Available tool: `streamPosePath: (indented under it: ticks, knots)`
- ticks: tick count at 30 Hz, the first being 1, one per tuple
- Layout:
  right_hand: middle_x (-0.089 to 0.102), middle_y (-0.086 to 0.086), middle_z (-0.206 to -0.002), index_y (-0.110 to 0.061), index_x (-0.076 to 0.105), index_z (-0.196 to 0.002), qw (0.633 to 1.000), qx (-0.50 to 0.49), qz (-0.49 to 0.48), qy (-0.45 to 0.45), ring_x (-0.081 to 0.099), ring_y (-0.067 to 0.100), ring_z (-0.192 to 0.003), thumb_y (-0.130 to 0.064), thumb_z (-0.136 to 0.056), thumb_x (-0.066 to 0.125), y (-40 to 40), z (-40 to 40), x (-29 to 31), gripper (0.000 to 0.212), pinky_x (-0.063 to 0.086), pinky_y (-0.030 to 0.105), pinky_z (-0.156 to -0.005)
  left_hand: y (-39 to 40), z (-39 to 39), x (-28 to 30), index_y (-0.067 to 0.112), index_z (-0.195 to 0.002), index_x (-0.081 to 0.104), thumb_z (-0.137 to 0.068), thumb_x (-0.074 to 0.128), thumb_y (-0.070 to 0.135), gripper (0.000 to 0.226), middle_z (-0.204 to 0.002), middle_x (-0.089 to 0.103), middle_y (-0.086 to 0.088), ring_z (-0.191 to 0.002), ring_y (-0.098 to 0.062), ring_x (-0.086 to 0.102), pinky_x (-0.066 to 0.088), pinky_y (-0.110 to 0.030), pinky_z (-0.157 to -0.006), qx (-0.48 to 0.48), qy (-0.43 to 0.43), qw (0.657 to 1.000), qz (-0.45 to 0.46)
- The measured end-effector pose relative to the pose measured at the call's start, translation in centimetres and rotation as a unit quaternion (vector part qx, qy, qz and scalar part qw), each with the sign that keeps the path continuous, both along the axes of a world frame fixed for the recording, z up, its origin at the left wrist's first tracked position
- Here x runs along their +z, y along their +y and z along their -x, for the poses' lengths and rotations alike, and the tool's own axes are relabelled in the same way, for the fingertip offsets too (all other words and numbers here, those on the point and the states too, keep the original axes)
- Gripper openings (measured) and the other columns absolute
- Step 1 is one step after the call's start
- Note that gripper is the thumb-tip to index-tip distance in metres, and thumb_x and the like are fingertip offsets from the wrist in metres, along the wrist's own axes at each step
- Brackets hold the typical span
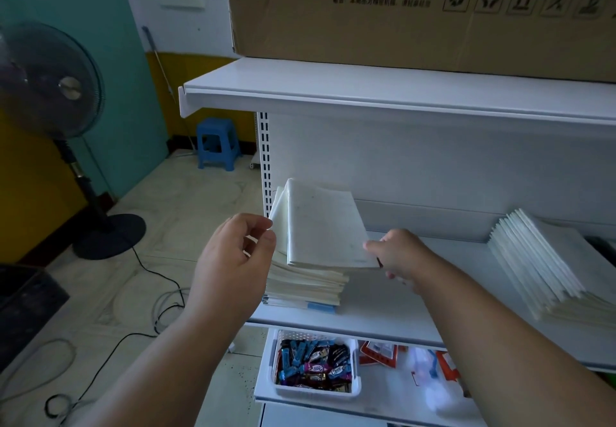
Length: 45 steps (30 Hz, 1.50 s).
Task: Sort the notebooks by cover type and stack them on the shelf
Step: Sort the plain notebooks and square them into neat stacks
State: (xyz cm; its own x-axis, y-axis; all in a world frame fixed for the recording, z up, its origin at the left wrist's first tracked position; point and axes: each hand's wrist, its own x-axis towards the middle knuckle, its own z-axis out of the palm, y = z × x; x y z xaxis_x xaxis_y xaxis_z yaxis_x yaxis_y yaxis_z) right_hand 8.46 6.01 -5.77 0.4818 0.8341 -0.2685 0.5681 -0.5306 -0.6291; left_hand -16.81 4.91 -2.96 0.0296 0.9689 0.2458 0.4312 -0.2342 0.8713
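A stack of pale notebooks (pixel 306 285) sits at the left end of the white shelf (pixel 383 313). The top notebook (pixel 325 226) lies askew on it. My right hand (pixel 398 255) pinches that notebook's near right corner. My left hand (pixel 235 256) hovers just left of the stack with fingers loosely curled, fingertips near a notebook's left edge; contact is unclear. A second, fanned stack of white notebooks (pixel 546 263) lies at the right end of the same shelf.
A large cardboard box (pixel 416 13) stands on the upper shelf (pixel 333 90). Below, a white basket of wrapped sweets (pixel 315 365) and packets sit on a lower shelf. A standing fan (pixel 53 80), floor cables and a blue stool (pixel 216 143) are on the left.
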Motion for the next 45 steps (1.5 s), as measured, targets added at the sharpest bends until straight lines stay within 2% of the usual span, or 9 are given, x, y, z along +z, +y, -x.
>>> streamPosePath:
  ticks: [11, 16, 19, 22, 27, 32, 36, 41, 45]
  knots:
    - [0.061, 0.006, -0.079, -0.012, 0.053, -0.084, 0.976, 0.019, -0.066, -0.207, 0.059, 0.027, -0.071, -0.028, -0.088, 0.06, -1.1, -0.3, 1.3, 0.018, 0.038, 0.029, -0.057, -1.0, 0.2, 0.3, 0.035, -0.102, 0.062, -0.097, 0.057, 0.028, 0.009, -0.091, 0.064, 0.011, -0.068, -0.008, 0.057, 0.042, -0.022, -0.054, 0.009, -0.003, 1.0, 0.002]
    - [0.06, 0.008, -0.083, -0.018, 0.05, -0.094, 0.933, -0.029, -0.192, 0.303, 0.045, 0.01, -0.041, -0.01, -0.098, 0.053, -2.3, 1.9, 3.4, 0.01, 0.036, 0.02, -0.047, -0.7, -0.4, 0.5, 0.025, -0.123, 0.058, -0.098, 0.053, 0.044, 0.031, -0.103, 0.066, 0.007, -0.071, -0.012, 0.065, 0.053, -0.031, -0.06, 0.007, 0.012, 0.996, 0.086]
    - [0.061, 0.007, -0.084, -0.019, 0.054, -0.099, 0.882, 0.02, -0.215, 0.419, 0.045, 0.011, -0.045, -0.009, -0.099, 0.056, -3.8, 4.4, 3.9, 0.01, 0.038, 0.017, -0.038, -0.6, -0.8, 1.2, 0.018, -0.127, 0.055, -0.098, 0.057, 0.041, 0.037, -0.106, 0.068, 0.0, -0.081, -0.025, 0.072, 0.06, -0.041, -0.071, -0.019, -0.145, 0.967, 0.209]
    - [0.059, 0.002, -0.075, -0.007, 0.055, -0.096, 0.912, 0.068, -0.217, 0.342, 0.049, 0.015, -0.047, -0.033, -0.098, 0.057, -3.9, 5.5, 3.3, 0.026, 0.038, 0.022, -0.048, -0.7, -0.3, 1.8, 0.021, -0.104, 0.061, -0.101, 0.055, 0.018, 0.007, -0.104, 0.068, -0.004, -0.085, -0.029, 0.067, 0.057, -0.039, -0.055, 0.008, -0.269, 0.944, 0.189]
    - [0.056, -0.003, -0.081, -0.013, 0.055, -0.085, 0.992, 0.018, -0.056, -0.113, 0.058, 0.024, -0.085, -0.067, -0.088, 0.051, -1.7, 1.6, 0.5, 0.054, 0.036, 0.029, -0.071, -0.5, 1.6, 1.0, 0.021, -0.103, 0.061, -0.1, 0.053, 0.012, 0.013, -0.096, 0.066, -0.006, -0.073, -0.026, 0.058, 0.044, -0.034, -0.049, 0.075, -0.293, 0.94, 0.159]
    - [0.072, 0.012, -0.068, -0.008, 0.06, -0.077, 0.995, 0.006, -0.096, 0.02, 0.047, 0.019, -0.046, -0.017, -0.093, 0.056, -1.3, 1.5, 0.0, 0.019, 0.036, 0.025, -0.05, -0.9, 2.1, 0.7, 0.022, -0.099, 0.062, -0.101, 0.052, 0.011, 0.014, -0.096, 0.067, -0.007, -0.073, -0.025, 0.058, 0.042, -0.03, -0.044, 0.06, -0.305, 0.934, 0.175]
    - [0.069, 0.012, -0.065, -0.015, 0.056, -0.092, 0.913, -0.01, -0.212, 0.348, 0.033, 0.012, -0.038, -0.007, -0.098, 0.055, -2.3, 4.1, 2.3, 0.01, 0.023, 0.014, -0.04, -0.5, 2.2, 0.7, 0.026, -0.107, 0.062, -0.102, 0.051, 0.016, 0.015, -0.099, 0.064, -0.004, -0.075, -0.025, 0.054, 0.041, -0.031, -0.047, 0.049, -0.317, 0.927, 0.192]
    - [0.056, 0.003, -0.065, -0.018, 0.061, -0.096, 0.862, 0.07, -0.168, 0.472, 0.041, 0.014, -0.042, -0.019, -0.098, 0.059, -2.5, 6.4, 3.4, 0.003, 0.027, 0.016, -0.038, 0.5, 2.9, 0.4, 0.016, -0.107, 0.067, -0.099, 0.06, 0.02, 0.011, -0.096, 0.073, -0.005, -0.085, -0.026, 0.067, 0.055, -0.039, -0.071, 0.037, -0.301, 0.931, 0.202]
    - [0.063, 0.002, -0.069, -0.015, 0.06, -0.08, 0.976, 0.016, -0.163, 0.144, 0.056, 0.025, -0.06, -0.059, -0.096, 0.046, -0.7, 5.2, 2.3, 0.049, 0.038, 0.03, -0.051, 0.8, 3.4, -0.5, 0.017, -0.11, 0.066, -0.099, 0.059, 0.017, 0.013, -0.099, 0.073, -0.005, -0.09, -0.028, 0.066, 0.052, -0.041, -0.075, 0.052, -0.296, 0.933, 0.197]
